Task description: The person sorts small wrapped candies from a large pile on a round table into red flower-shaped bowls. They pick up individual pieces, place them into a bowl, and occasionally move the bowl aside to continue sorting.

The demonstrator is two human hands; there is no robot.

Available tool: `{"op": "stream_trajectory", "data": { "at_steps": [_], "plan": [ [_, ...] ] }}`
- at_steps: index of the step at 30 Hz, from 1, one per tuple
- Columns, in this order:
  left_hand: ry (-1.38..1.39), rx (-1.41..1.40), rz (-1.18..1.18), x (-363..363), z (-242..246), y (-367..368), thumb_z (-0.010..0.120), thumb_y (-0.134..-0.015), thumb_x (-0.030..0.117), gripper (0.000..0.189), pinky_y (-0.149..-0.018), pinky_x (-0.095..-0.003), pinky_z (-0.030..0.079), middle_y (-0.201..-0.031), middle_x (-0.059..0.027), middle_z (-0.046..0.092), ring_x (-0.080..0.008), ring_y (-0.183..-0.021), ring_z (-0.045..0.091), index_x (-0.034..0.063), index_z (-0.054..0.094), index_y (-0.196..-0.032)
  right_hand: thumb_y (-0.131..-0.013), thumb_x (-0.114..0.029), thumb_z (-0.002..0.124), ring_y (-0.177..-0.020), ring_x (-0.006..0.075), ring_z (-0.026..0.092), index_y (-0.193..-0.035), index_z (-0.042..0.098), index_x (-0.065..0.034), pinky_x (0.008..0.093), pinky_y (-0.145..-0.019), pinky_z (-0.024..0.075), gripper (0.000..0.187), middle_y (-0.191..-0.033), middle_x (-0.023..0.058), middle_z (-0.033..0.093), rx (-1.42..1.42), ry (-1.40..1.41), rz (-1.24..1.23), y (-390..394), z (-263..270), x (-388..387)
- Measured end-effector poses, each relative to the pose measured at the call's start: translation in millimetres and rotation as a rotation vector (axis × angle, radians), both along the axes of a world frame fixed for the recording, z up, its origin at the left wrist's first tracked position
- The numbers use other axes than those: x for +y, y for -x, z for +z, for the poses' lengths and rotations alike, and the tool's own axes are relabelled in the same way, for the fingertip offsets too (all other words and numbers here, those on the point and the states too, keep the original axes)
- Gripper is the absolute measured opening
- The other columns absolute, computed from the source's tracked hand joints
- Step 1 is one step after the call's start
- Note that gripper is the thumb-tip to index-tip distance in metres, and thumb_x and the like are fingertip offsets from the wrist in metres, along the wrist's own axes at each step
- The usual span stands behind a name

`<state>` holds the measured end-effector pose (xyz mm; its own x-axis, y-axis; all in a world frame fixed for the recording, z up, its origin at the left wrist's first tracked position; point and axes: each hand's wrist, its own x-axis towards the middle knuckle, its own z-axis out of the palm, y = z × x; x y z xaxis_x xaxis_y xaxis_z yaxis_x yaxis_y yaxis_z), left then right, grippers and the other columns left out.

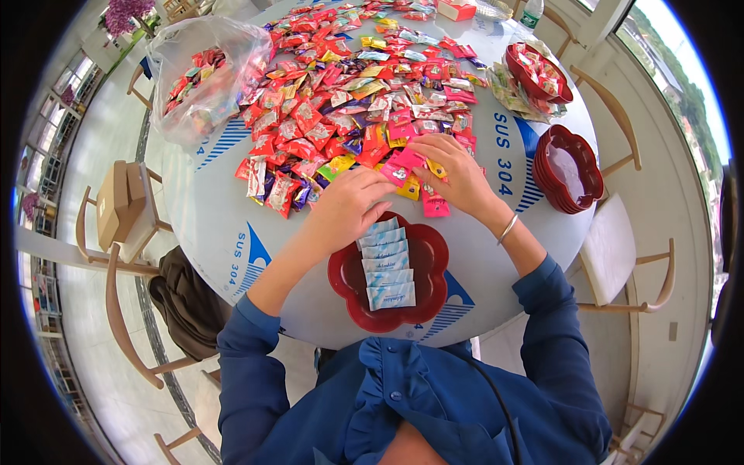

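Note:
My right hand [450, 171] is at the near right edge of a wide heap of wrapped sweets [325, 116], its fingers on a pink packet [401, 165]. My left hand [354, 200] hovers just left of that packet, over the far left rim of a dark red flower-shaped tray; whether its fingers touch anything cannot be told. In the tray [430, 256] several light blue and white sachets [390, 295] lie overlapping in a column. Another pink packet [435, 203] lies between the tray and my right hand, beside yellow packets [410, 187].
A stack of red flower-shaped trays [567, 168] stands at the right of the round table [215, 192]. Behind it a red tray [537, 75] holds sweets. A clear plastic bag [203, 87] of sweets sits at the left. Wooden chairs [625, 261] surround the table.

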<state>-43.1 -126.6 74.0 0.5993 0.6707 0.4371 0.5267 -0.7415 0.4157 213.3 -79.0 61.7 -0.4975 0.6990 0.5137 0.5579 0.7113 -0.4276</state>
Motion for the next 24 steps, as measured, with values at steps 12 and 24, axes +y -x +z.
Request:
{"op": "stream_trajectory", "data": {
  "at_steps": [12, 24],
  "plan": [
    [0.016, 0.385, 0.443, 171.3, -67.3, -24.0, 0.054, -0.097, 0.066, 0.08, -0.121, -0.0658, 0.02, -0.163, -0.0253, 0.031, -0.0506, -0.15, 0.025, 0.0119, 0.046, -0.155, -0.1, -0.03, 0.062, -0.118, 0.0368, 0.06, -0.115, 0.069, -0.0008, 0.0466, -0.099, 0.0497, 0.034, -0.121, 0.0164, 0.068, -0.118, -0.129, -0.371, 38.4, -27.9, 180.7],
    [-0.116, 0.352, 0.447, 167.5, -84.4, -28.6, 0.048, -0.099, 0.067, 0.083, -0.124, -0.061, 0.017, -0.163, -0.0269, 0.031, -0.0498, -0.15, 0.027, 0.0119, 0.035, -0.16, -0.101, -0.033, 0.056, -0.144, 0.0357, 0.043, -0.141, 0.059, -0.0143, 0.0521, -0.115, 0.0361, 0.044, -0.151, 0.0115, 0.052, -0.361, -0.115, -0.458, 84.3, -65.4, 282.0]
  ]
}}
